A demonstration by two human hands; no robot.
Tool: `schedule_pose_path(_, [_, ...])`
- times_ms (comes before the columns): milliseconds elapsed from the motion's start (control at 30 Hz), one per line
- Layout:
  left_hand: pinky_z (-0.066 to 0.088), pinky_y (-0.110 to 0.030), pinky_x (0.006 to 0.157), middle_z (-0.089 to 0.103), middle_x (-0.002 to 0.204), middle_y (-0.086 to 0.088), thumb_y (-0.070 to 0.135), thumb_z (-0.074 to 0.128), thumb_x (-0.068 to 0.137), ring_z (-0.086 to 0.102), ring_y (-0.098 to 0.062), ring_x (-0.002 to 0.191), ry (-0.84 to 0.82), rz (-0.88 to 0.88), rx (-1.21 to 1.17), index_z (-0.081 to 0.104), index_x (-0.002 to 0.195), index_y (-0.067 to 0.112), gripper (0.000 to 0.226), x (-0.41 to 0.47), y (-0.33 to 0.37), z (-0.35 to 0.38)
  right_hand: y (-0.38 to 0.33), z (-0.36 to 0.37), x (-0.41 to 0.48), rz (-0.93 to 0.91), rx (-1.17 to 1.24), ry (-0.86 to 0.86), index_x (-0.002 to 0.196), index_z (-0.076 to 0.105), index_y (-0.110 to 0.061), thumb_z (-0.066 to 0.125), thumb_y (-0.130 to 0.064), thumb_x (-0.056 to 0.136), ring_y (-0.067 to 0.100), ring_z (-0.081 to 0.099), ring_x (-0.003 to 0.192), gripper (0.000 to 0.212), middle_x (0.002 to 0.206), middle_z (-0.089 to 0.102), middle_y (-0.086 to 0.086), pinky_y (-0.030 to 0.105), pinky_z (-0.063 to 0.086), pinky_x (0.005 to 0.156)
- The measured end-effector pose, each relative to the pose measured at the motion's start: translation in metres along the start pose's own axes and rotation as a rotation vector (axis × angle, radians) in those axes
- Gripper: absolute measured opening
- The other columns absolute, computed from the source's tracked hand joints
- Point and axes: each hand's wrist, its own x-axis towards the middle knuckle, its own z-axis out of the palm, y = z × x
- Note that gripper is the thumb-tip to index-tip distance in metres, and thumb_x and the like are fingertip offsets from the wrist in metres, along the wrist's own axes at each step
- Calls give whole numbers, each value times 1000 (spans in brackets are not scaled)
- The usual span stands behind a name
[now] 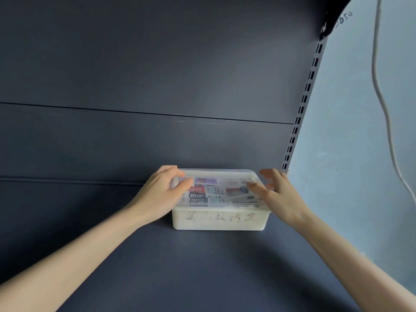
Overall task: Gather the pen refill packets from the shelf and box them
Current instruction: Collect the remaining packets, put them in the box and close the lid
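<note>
- Sits on the dark shelf [202, 266] close to the back panel [157, 75]: a milky plastic box [218, 220], long axis running left to right, one long side facing the camera.
- Closed over by a clear lid [227, 171]; pen refill packets [216, 192] lie flat inside, showing through it.
- Faded handwritten characters across the box front, too worn to read; red and black printed blocks on the packets, text too blurred to make out.
- Left hand [157, 197]: grips the lid's left end, thumb on top, fingers curled over the far edge, forearm reaching in from the lower left.
- Right hand [281, 197]: fingers spread and mostly straight, motion-blurred, seemingly touching the lid's right end and gripping nothing.
- Slotted upright [301, 109] and pale wall [349, 131] to the right.
</note>
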Motion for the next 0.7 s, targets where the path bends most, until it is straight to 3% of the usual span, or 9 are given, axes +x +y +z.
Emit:
schedule_pose_path(167, [12, -28, 112, 14, 160, 4, 48, 43, 95, 6, -11, 147, -190, -50, 119, 43, 140, 24, 51, 10, 10, 5, -5, -3, 12, -15, -87, -184, 146, 33, -25, 50, -43, 94, 16, 29, 141, 58, 156, 23, -7, 31, 27, 108])
schedule_pose_path(300, [10, -32, 115, 8, 161, 1, 54, 41, 93, -2, -14, 148, -216, -55, 185, 39, 143, 24, 58, 7, 14, 9, 1, -1, 12, 62, -4, -238, 145, 36, -19, 57, -37, 92, 17, 49, 128, 60, 141, 50, -2, 31, 36, 107])
schedule_pose_path(400, [18, -22, 102, 13, 160, 3, 53, 42, 93, 5, -6, 146, -211, -36, 168, 41, 141, 22, 57, 6, 13, 9, 3, 2, 11, 95, 85, -221, 145, 36, -16, 58, -29, 92, 17, 56, 117, 59, 123, 62, 0, 25, 38, 95])
schedule_pose_path(467, [17, -19, 95, 17, 159, 3, 49, 44, 94, 6, -4, 146, -203, -27, 130, 51, 129, 24, 44, 9, 12, 8, 3, 6, 13, 91, 92, -211, 145, 35, -15, 59, -30, 92, 18, 53, 122, 61, 134, 56, 3, 27, 38, 99])
schedule_pose_path(700, [17, -21, 104, 14, 159, 5, 48, 46, 94, 18, -10, 144, -131, -47, 120, 39, 144, 18, 59, 21, -2, 5, -6, 15, 23, 27, 30, -215, 145, 32, -13, 50, -27, 97, 13, 29, 139, 53, 158, 11, -8, 19, 26, 94])
